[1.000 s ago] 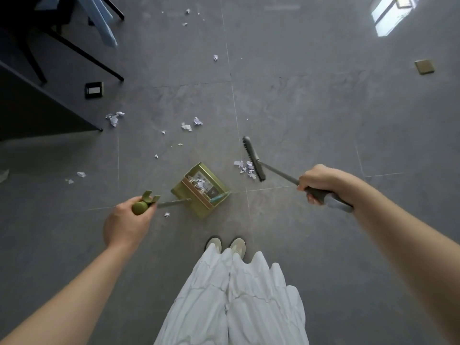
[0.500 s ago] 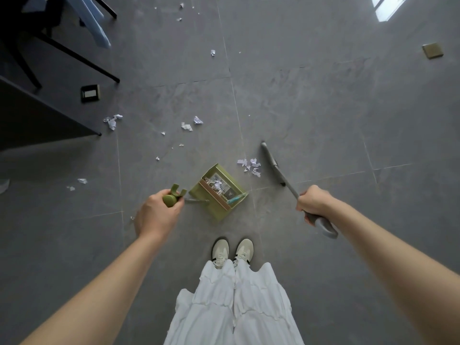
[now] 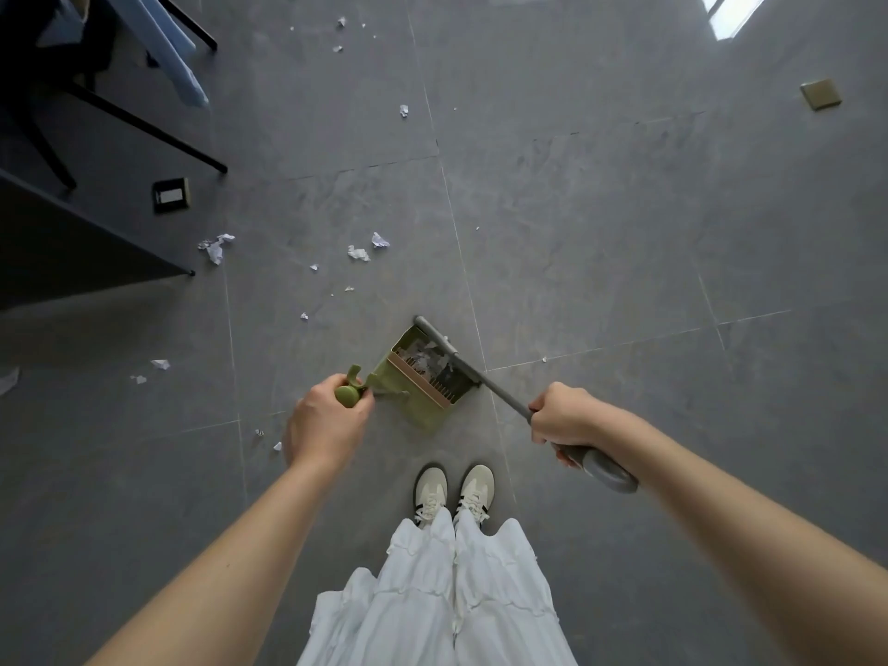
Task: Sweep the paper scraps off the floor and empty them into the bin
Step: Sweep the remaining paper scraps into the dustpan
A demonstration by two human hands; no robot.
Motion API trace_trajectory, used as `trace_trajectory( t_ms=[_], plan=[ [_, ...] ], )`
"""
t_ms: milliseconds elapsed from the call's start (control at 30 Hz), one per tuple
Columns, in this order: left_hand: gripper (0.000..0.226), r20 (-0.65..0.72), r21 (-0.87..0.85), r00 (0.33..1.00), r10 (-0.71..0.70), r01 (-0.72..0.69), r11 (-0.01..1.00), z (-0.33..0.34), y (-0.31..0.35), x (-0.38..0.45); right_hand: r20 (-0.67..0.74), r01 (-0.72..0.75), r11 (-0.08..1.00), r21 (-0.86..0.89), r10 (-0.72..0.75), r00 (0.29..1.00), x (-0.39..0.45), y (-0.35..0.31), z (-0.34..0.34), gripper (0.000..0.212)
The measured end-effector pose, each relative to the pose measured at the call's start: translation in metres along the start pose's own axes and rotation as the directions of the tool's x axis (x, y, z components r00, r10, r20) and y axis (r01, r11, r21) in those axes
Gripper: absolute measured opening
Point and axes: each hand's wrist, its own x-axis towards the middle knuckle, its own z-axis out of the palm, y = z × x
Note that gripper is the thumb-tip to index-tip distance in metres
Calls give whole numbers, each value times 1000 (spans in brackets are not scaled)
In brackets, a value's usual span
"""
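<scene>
The surface is a floor of large dark grey stone-look tiles (image 3: 576,209) with thin pale grout lines; a bright window reflection (image 3: 730,14) lies at 1 o'clock. At 10 to 11 o'clock stand thin black furniture legs (image 3: 144,122), a pale blue panel (image 3: 168,50) leaning among them and a dark cabinet side (image 3: 62,242). A black floor socket plate (image 3: 170,195) sits at 10 o'clock and a brass-coloured square floor plate (image 3: 820,94) at 2 o'clock. Crumpled white paper scraps (image 3: 358,253) lie scattered from 9 to 12 o'clock, with small pieces near the left forearm. The olive-green plastic dustpan (image 3: 423,377) stands on the floor at centre frame, just ahead of the cream sneakers (image 3: 454,492); its open box holds white scraps and shows a row of comb teeth along a pinkish inner edge. The left hand (image 3: 324,425) is closed around the rounded green knob of the dustpan handle. The grey long-handled broom (image 3: 485,377) runs diagonally from 4 o'clock toward centre, its head resting along the far right rim of the dustpan mouth. The right hand (image 3: 569,418) grips the broom shaft just ahead of its thicker grey end grip. A white ruffled skirt (image 3: 432,603) fills the 6 o'clock edge.
</scene>
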Motion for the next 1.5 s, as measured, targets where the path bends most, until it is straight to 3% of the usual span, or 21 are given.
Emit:
trace_trajectory(
  t_ms=[500,700,933,1133,1267,1500],
  plan=[
    [22,14,-30,1000,-7,7,1000,-3,0,-4,-269,-146,978,150,183,946,6,52,-33,25],
    [24,8,-40,1000,-26,26,999,-1,0,-4,-230,-184,939,290,255,939,21,66,-26,14],
    [23,-3,-24,1000,-25,24,999,0,3,-6,-139,-84,878,471,168,976,34,37,-13,12],
    [25,-7,-11,1000,-19,19,1000,2,4,-9,-125,-5,954,300,45,991,40,16,-16,4],
    [23,-17,-11,1000,-19,18,1000,1,5,-11,-104,-19,993,115,31,994,27,5,-19,14],
    [22,-25,-16,999,-22,21,1000,-1,3,-10,-137,-21,998,65,30,990,2,-9,-17,16]
  ],
)
